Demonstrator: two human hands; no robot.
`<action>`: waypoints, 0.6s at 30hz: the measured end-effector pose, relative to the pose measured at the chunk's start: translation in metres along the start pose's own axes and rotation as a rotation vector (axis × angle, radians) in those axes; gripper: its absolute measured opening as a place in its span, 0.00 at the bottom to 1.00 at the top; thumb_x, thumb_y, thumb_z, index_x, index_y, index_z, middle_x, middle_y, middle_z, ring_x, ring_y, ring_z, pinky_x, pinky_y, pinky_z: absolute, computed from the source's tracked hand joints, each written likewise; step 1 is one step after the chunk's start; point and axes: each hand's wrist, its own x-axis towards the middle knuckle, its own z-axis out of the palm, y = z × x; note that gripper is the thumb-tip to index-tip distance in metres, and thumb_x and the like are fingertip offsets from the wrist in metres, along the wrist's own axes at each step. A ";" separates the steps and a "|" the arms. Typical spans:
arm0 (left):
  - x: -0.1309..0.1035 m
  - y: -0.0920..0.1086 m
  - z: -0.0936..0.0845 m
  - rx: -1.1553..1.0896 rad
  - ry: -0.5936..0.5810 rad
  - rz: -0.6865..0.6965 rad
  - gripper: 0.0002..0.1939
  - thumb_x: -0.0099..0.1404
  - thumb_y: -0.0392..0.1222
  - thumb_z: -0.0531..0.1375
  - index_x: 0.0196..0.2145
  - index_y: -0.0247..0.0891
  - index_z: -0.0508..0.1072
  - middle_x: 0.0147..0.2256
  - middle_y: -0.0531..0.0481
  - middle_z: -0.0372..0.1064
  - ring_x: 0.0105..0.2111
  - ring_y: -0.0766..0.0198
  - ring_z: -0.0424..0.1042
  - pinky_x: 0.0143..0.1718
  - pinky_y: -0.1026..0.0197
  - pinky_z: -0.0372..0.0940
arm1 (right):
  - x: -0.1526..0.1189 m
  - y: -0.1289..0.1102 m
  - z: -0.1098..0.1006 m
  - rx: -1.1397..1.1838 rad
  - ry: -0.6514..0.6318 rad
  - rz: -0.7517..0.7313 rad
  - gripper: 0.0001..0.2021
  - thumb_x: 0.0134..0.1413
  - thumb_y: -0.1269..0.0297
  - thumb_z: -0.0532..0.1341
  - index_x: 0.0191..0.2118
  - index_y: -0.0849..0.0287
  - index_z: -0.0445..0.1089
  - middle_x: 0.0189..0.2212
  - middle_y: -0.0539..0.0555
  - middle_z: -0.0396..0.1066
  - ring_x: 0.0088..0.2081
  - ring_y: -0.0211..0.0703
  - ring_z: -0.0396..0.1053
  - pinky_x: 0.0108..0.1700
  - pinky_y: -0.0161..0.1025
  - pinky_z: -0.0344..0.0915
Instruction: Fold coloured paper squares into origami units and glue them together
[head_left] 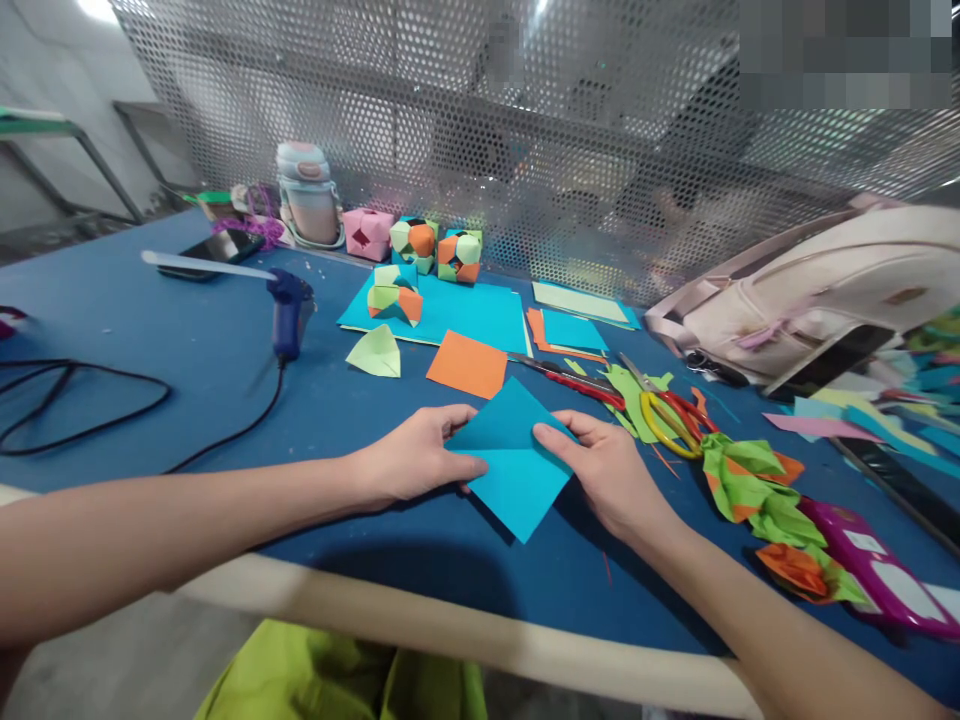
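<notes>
A square blue sheet of paper [517, 490] is held as a diamond above the front of the table, with a crease running across its middle. My left hand [424, 455] pinches its left corner, thumb on top and fingers beneath. On the right side, my right hand [604, 460] grips the sheet the same way, thumb on the face. Just behind the sheet lies an orange paper square [469, 364]. A folded light green piece [376, 353] rests left of that. Behind them, a folded multicoloured paper piece [395, 298] sits on larger blue sheets [480, 312].
A glue gun [289, 315] with its cord stands at left, near a phone [217, 252] and a bottle [309, 195]. Paper cubes [412, 243] line the back. Scissors [671, 415], crumpled paper [757, 480], a purple device [870, 560] and a bag [840, 280] are at right.
</notes>
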 end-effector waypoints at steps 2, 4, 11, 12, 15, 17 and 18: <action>-0.001 0.000 0.001 -0.021 0.032 -0.009 0.09 0.51 0.34 0.62 0.32 0.33 0.68 0.26 0.55 0.66 0.24 0.71 0.66 0.25 0.67 0.64 | -0.001 -0.002 0.003 0.090 -0.004 0.025 0.15 0.41 0.55 0.68 0.35 0.57 0.71 0.30 0.49 0.73 0.29 0.39 0.68 0.33 0.38 0.66; -0.001 0.000 0.003 -0.091 0.073 -0.008 0.09 0.51 0.35 0.62 0.31 0.34 0.67 0.26 0.55 0.66 0.22 0.72 0.66 0.24 0.67 0.64 | -0.001 -0.004 0.005 0.175 0.000 0.054 0.18 0.38 0.57 0.69 0.37 0.57 0.70 0.32 0.50 0.73 0.30 0.40 0.69 0.34 0.38 0.67; -0.006 -0.002 0.005 -0.112 0.079 0.006 0.12 0.57 0.45 0.61 0.35 0.34 0.70 0.30 0.52 0.70 0.30 0.66 0.69 0.33 0.63 0.65 | -0.003 -0.003 0.005 0.094 0.018 0.013 0.21 0.39 0.58 0.69 0.42 0.57 0.68 0.38 0.54 0.72 0.33 0.42 0.70 0.36 0.41 0.69; -0.006 -0.002 0.005 -0.106 0.094 0.019 0.12 0.57 0.46 0.61 0.35 0.34 0.70 0.31 0.52 0.70 0.30 0.66 0.69 0.35 0.62 0.65 | -0.004 -0.003 0.005 0.085 0.017 -0.007 0.22 0.39 0.58 0.69 0.43 0.57 0.67 0.39 0.54 0.72 0.34 0.43 0.70 0.37 0.42 0.69; -0.006 -0.001 0.006 -0.173 0.162 0.056 0.11 0.58 0.44 0.60 0.35 0.35 0.70 0.32 0.52 0.71 0.31 0.66 0.69 0.36 0.63 0.65 | -0.005 -0.006 0.008 0.187 0.003 0.005 0.28 0.39 0.59 0.69 0.48 0.55 0.63 0.38 0.53 0.72 0.34 0.43 0.71 0.37 0.42 0.69; -0.007 0.000 0.008 -0.248 0.184 0.062 0.10 0.58 0.43 0.60 0.36 0.35 0.69 0.31 0.53 0.71 0.30 0.68 0.69 0.35 0.64 0.65 | -0.004 -0.008 0.011 0.277 -0.003 0.049 0.30 0.38 0.60 0.70 0.49 0.55 0.61 0.35 0.52 0.72 0.33 0.43 0.71 0.37 0.42 0.69; -0.007 0.001 0.008 -0.274 0.175 0.050 0.10 0.58 0.42 0.60 0.36 0.35 0.68 0.30 0.53 0.70 0.29 0.69 0.69 0.34 0.65 0.64 | -0.004 -0.008 0.011 0.302 0.000 0.061 0.30 0.37 0.61 0.70 0.49 0.55 0.61 0.34 0.51 0.72 0.33 0.43 0.71 0.37 0.42 0.69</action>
